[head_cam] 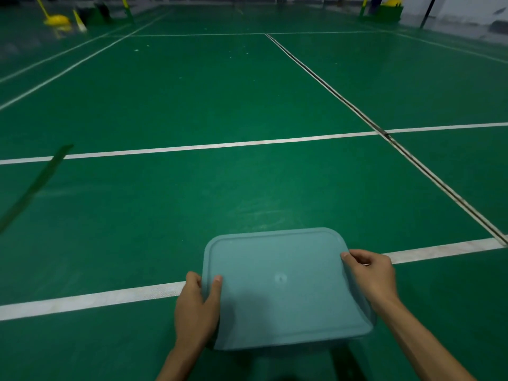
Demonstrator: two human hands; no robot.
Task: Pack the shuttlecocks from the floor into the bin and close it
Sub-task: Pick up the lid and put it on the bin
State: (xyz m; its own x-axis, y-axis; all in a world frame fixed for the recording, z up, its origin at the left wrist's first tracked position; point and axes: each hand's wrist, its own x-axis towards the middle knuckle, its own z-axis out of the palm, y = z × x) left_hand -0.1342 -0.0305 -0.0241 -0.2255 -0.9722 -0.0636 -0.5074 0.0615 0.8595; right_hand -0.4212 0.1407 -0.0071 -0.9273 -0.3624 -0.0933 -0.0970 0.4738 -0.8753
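Observation:
A pale teal rectangular bin lid [283,287] with rounded corners fills the lower middle of the head view, lying flat and hiding whatever is under it. My left hand [196,309] grips the lid's left edge, thumb on top and fingers wrapped below. My right hand [371,273] clasps the lid's right edge near the far corner. The bin's body is not visible beneath the lid. I see no whole shuttlecocks on the floor; only tiny white specks lie far up the court.
Green badminton court floor [192,188] with white lines [192,147] spreads ahead. A dark seam [384,133] runs diagonally on the right. A blurred green strip [33,185] crosses the left edge. Yellow post bases [56,20] and green stands [384,12] sit at the far end.

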